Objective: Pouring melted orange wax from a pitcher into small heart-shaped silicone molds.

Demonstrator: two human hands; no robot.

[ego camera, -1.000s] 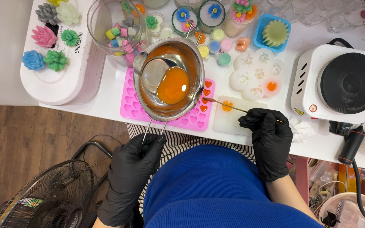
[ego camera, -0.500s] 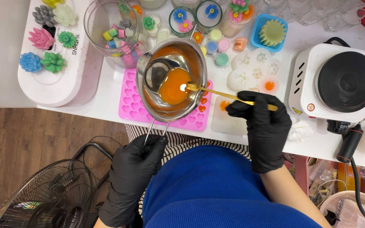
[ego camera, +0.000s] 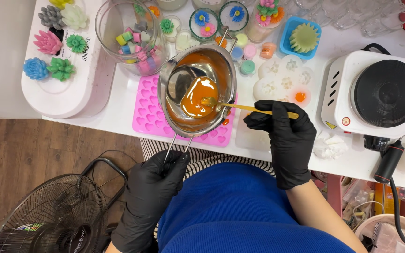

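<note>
Head view, left to right:

- Black wire-grille fan (ego camera: 48, 215) at lower left, round, over brown wood-plank floor (ego camera: 33, 140).
- White rounded oblong stand (ego camera: 66, 89) on the table's left end, carrying moulded succulent shapes in grey, cream, pink, green and blue.
- Clear glass jar (ego camera: 130, 35) behind, part-filled with small pastel blocks.
- Left hand (ego camera: 153, 187), in glossy black glove, fingers curled tight round the thin wire handle of the metal melting pot (ego camera: 198, 89).
- Pot shiny steel, bowl-shaped, tilted, held above the pink silicone heart mould (ego camera: 151, 112); pool of glossy orange liquid (ego camera: 198, 96) inside.
- Slim yellow stick (ego camera: 254, 108) dipping its tip into the orange pool.
- Right hand (ego camera: 284, 136), black-gloved, fingers pinched closed on the stick's far end.
- Small glass cups with blue and pink flower shapes behind the pot.
- White flower-shaped mould (ego camera: 282, 82), one cavity filled orange.
- Blue square cup (ego camera: 301, 40) holding a pale green ridged flower.
- White hot plate (ego camera: 373, 93) with flat black round top at right.
</note>
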